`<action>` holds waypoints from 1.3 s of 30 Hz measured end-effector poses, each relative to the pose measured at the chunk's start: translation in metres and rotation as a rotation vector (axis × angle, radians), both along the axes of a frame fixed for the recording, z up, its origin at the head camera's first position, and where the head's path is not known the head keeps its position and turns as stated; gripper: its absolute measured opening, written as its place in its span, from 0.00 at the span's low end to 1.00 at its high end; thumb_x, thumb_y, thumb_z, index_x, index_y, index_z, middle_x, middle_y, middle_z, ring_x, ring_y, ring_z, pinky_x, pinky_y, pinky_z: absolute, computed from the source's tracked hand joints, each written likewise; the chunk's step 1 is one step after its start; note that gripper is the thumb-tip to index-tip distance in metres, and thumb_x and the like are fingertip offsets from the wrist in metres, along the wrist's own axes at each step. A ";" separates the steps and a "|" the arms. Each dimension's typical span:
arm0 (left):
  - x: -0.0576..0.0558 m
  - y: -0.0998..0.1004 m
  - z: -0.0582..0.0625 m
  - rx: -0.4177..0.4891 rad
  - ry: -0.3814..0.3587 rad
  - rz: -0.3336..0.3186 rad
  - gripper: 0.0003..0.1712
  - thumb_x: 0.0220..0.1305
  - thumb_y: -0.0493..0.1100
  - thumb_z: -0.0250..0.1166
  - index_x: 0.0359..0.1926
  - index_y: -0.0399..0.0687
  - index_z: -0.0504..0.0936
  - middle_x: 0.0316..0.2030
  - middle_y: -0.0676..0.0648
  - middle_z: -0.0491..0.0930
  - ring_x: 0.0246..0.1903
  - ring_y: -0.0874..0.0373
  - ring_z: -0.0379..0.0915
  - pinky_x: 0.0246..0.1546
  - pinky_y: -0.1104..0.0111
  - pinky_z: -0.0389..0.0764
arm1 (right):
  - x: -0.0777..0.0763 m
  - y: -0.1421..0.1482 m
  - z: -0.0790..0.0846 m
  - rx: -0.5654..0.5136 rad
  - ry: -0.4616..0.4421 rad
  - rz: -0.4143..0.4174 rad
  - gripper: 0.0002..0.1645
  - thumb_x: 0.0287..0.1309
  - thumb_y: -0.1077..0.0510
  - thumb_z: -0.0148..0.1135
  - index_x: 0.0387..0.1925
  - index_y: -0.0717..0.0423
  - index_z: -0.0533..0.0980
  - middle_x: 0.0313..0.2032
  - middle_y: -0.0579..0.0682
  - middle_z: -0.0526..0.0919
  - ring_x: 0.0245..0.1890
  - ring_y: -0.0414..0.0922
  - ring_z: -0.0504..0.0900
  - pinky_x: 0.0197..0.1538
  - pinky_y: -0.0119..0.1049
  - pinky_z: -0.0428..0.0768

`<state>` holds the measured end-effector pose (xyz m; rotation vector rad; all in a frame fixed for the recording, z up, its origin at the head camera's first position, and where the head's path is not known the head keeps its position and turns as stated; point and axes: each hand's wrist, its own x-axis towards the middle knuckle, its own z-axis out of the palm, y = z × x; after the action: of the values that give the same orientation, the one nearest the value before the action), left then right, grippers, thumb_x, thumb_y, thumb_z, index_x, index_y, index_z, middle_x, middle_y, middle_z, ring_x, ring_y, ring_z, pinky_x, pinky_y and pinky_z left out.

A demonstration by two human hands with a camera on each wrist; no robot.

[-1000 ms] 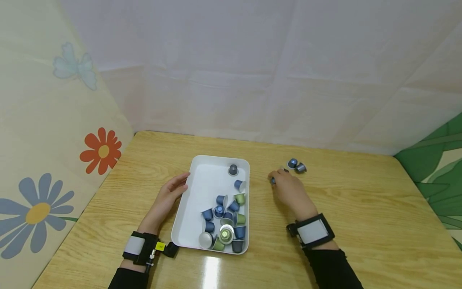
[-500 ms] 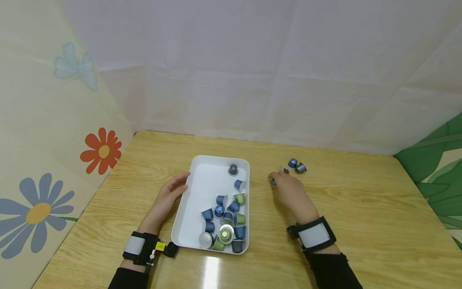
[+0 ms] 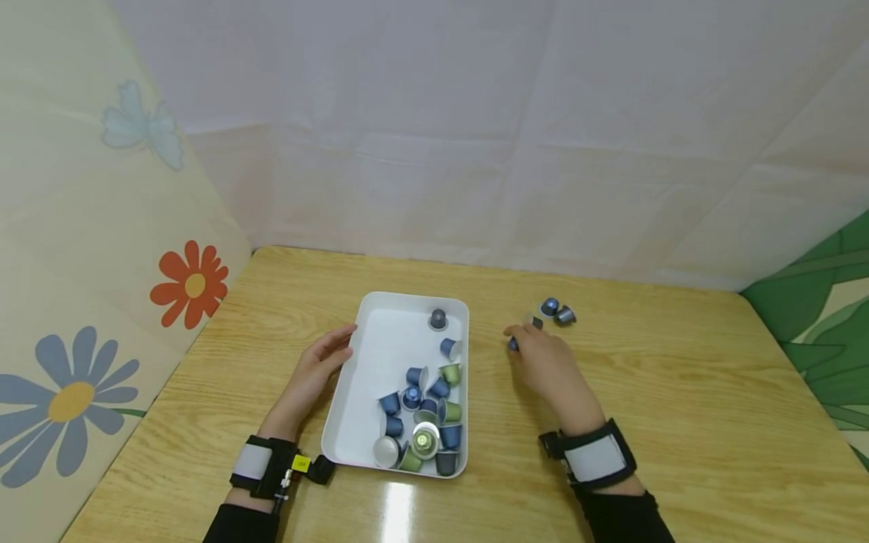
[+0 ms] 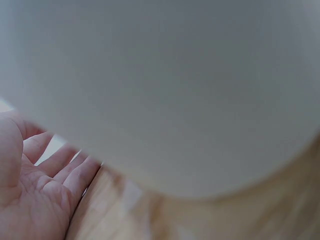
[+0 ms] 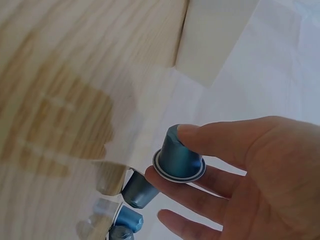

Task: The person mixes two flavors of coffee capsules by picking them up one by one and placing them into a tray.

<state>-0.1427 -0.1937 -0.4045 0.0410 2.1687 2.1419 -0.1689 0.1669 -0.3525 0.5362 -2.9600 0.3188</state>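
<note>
My right hand [image 3: 548,363] is over the table to the right of the white tray [image 3: 358,377]. It pinches a blue coffee capsule [image 5: 179,157], thumb on the narrow end and a finger under the rim. Only a bit of that capsule shows past the fingers in the head view. Just beyond the hand lies a dark grey capsule [image 5: 140,190]. My left hand [image 3: 314,369] rests along the tray's left side, fingers extended, some tips at the rim. The pale tray wall fills most of the left wrist view.
Blue capsules [image 3: 412,397], green capsules [image 3: 450,411] and grey capsules [image 3: 438,319] lie in the tray, mostly toward its near right. Farther back on the wooden table [image 3: 679,392] are a blue capsule [image 3: 550,306] and a grey capsule [image 3: 565,315]. A white cloth [image 3: 434,151] hangs behind.
My right wrist has shifted slightly to the right and the hand has turned a little, so more of the dark grey capsule shows. The left hand and tray stay in place.
</note>
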 end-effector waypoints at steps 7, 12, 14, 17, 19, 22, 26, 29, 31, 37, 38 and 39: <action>-0.001 0.000 0.000 0.000 -0.001 -0.002 0.27 0.74 0.36 0.55 0.70 0.34 0.65 0.70 0.37 0.64 0.68 0.46 0.60 0.54 0.78 0.71 | 0.007 -0.003 0.007 -0.015 -0.009 -0.004 0.17 0.61 0.66 0.64 0.52 0.65 0.78 0.44 0.62 0.83 0.42 0.58 0.83 0.42 0.53 0.80; -0.001 0.000 -0.001 0.001 0.008 -0.003 0.27 0.73 0.36 0.55 0.70 0.34 0.65 0.69 0.37 0.64 0.67 0.45 0.60 0.54 0.78 0.71 | 0.012 -0.008 0.014 -0.005 0.016 0.014 0.19 0.60 0.67 0.66 0.53 0.65 0.78 0.44 0.61 0.83 0.42 0.57 0.83 0.42 0.52 0.81; -0.001 0.000 0.000 0.000 0.008 -0.002 0.27 0.74 0.36 0.55 0.70 0.34 0.65 0.69 0.37 0.64 0.68 0.45 0.60 0.54 0.78 0.72 | 0.014 -0.010 0.017 -0.001 0.029 0.028 0.20 0.59 0.67 0.67 0.53 0.65 0.77 0.44 0.61 0.84 0.41 0.57 0.83 0.41 0.51 0.81; -0.001 0.000 0.000 0.000 0.006 -0.003 0.27 0.74 0.36 0.55 0.70 0.34 0.65 0.70 0.37 0.64 0.68 0.45 0.60 0.54 0.78 0.72 | 0.017 -0.013 0.021 0.010 0.052 0.046 0.20 0.57 0.66 0.68 0.52 0.65 0.77 0.42 0.60 0.84 0.39 0.56 0.84 0.40 0.50 0.81; 0.000 0.000 0.000 -0.004 0.000 -0.002 0.27 0.74 0.36 0.55 0.70 0.35 0.65 0.70 0.37 0.64 0.68 0.46 0.60 0.54 0.78 0.72 | 0.019 -0.016 0.022 0.014 0.067 0.054 0.21 0.57 0.66 0.69 0.52 0.65 0.78 0.41 0.60 0.84 0.39 0.56 0.83 0.40 0.50 0.81; 0.000 0.000 0.000 -0.012 -0.013 0.000 0.26 0.74 0.37 0.55 0.70 0.36 0.66 0.70 0.38 0.64 0.68 0.46 0.60 0.54 0.77 0.72 | 0.022 -0.019 0.023 0.016 0.095 0.068 0.22 0.55 0.66 0.71 0.52 0.64 0.78 0.41 0.59 0.84 0.38 0.55 0.83 0.39 0.49 0.82; 0.000 0.000 0.002 -0.015 -0.016 -0.001 0.26 0.74 0.37 0.55 0.70 0.36 0.66 0.70 0.39 0.64 0.68 0.46 0.60 0.55 0.76 0.72 | 0.025 -0.024 0.022 0.007 0.143 0.103 0.23 0.52 0.67 0.74 0.51 0.63 0.79 0.41 0.58 0.84 0.37 0.55 0.83 0.39 0.48 0.82; 0.001 0.000 0.002 -0.014 -0.012 -0.004 0.27 0.74 0.37 0.55 0.70 0.36 0.66 0.70 0.38 0.64 0.68 0.46 0.60 0.55 0.76 0.72 | 0.026 -0.029 0.022 0.009 0.167 0.125 0.23 0.51 0.67 0.74 0.50 0.62 0.79 0.40 0.58 0.85 0.37 0.54 0.83 0.39 0.47 0.82; 0.001 0.000 0.002 -0.014 -0.012 -0.004 0.27 0.74 0.38 0.55 0.70 0.36 0.66 0.70 0.39 0.64 0.68 0.46 0.60 0.55 0.76 0.72 | 0.027 -0.032 0.022 0.016 0.169 0.132 0.23 0.52 0.67 0.74 0.51 0.62 0.79 0.41 0.57 0.85 0.38 0.54 0.83 0.40 0.47 0.82; 0.001 -0.001 0.001 -0.014 -0.008 -0.006 0.27 0.74 0.37 0.55 0.70 0.36 0.66 0.70 0.38 0.64 0.68 0.46 0.60 0.55 0.77 0.71 | 0.034 -0.046 0.025 0.019 0.164 0.168 0.24 0.51 0.67 0.74 0.51 0.60 0.79 0.42 0.56 0.85 0.41 0.54 0.83 0.43 0.48 0.82; 0.001 -0.001 0.001 -0.014 -0.005 -0.006 0.27 0.74 0.37 0.55 0.70 0.36 0.66 0.70 0.38 0.64 0.68 0.46 0.60 0.55 0.77 0.71 | 0.035 -0.048 0.026 0.017 0.165 0.174 0.24 0.50 0.67 0.74 0.51 0.59 0.79 0.43 0.56 0.85 0.41 0.53 0.83 0.43 0.48 0.82; 0.001 -0.001 0.001 -0.014 -0.003 -0.007 0.27 0.74 0.37 0.55 0.70 0.35 0.66 0.70 0.38 0.64 0.68 0.46 0.60 0.55 0.77 0.71 | 0.036 -0.050 0.026 0.017 0.170 0.182 0.25 0.50 0.67 0.75 0.51 0.59 0.79 0.43 0.56 0.85 0.41 0.53 0.83 0.43 0.49 0.82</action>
<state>-0.1422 -0.1944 -0.4035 0.0444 2.1787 2.1216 -0.1325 0.1172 -0.3266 0.7956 -2.7589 0.2508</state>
